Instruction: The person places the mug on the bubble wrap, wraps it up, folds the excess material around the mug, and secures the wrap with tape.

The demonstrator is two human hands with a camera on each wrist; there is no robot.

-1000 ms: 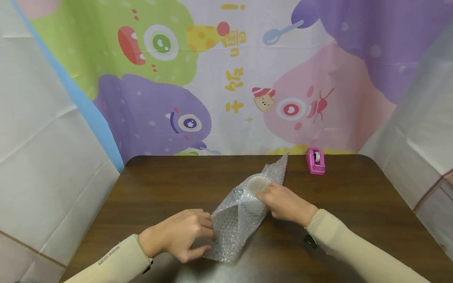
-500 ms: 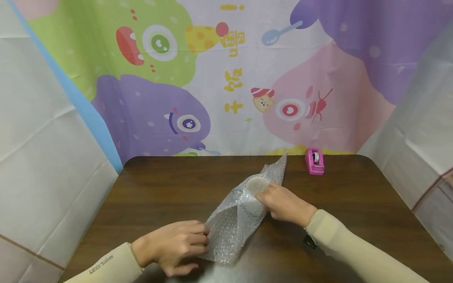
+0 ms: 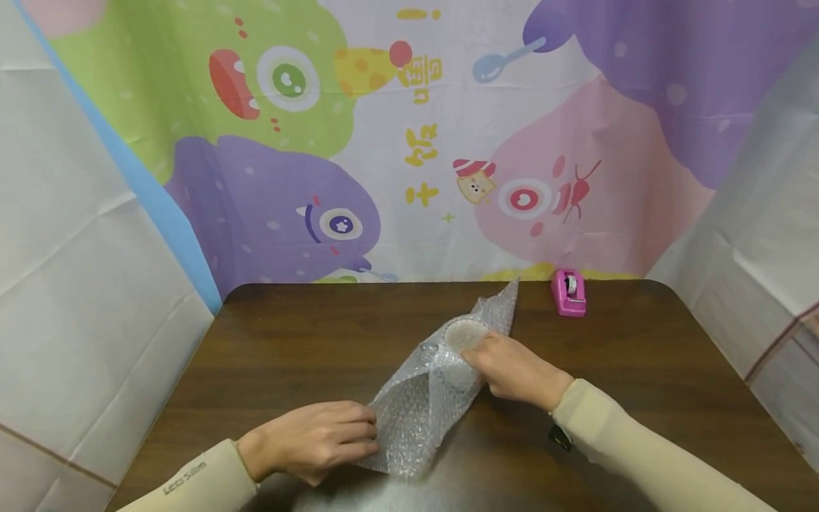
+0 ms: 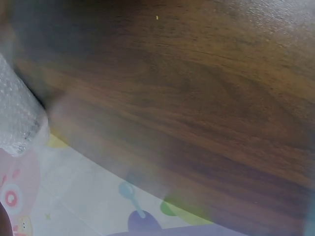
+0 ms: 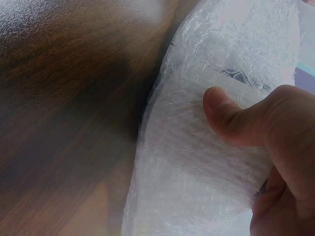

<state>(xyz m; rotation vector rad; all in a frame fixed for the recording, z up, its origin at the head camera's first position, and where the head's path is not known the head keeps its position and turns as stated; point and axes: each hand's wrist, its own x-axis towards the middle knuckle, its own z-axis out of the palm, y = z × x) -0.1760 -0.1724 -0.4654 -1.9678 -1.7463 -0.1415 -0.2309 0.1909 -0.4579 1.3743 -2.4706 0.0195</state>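
Note:
A sheet of clear bubble wrap (image 3: 403, 419) stretches diagonally over the brown table, partly wrapped around a whitish cylinder (image 3: 466, 333) with a round end facing up. My right hand (image 3: 512, 370) grips the wrapped cylinder from the right. In the right wrist view its thumb (image 5: 231, 118) presses on the film, and the other fingers are largely hidden behind. At the sheet's lower left edge, my left hand (image 3: 320, 437) pinches the bubble wrap, thumb tucked beneath the fingers. The left wrist view catches only some wrap (image 4: 19, 113) at its left side.
A pink tape dispenser (image 3: 569, 293) stands at the back right of the wooden table (image 3: 275, 348). Behind the far edge hangs a cartoon-printed curtain (image 3: 422, 235). Pale sheets flank both sides.
My left hand has shifted slightly left and down along the sheet's edge, and its spread thumb has drawn in under the fingers. The right hand keeps its grip in place.

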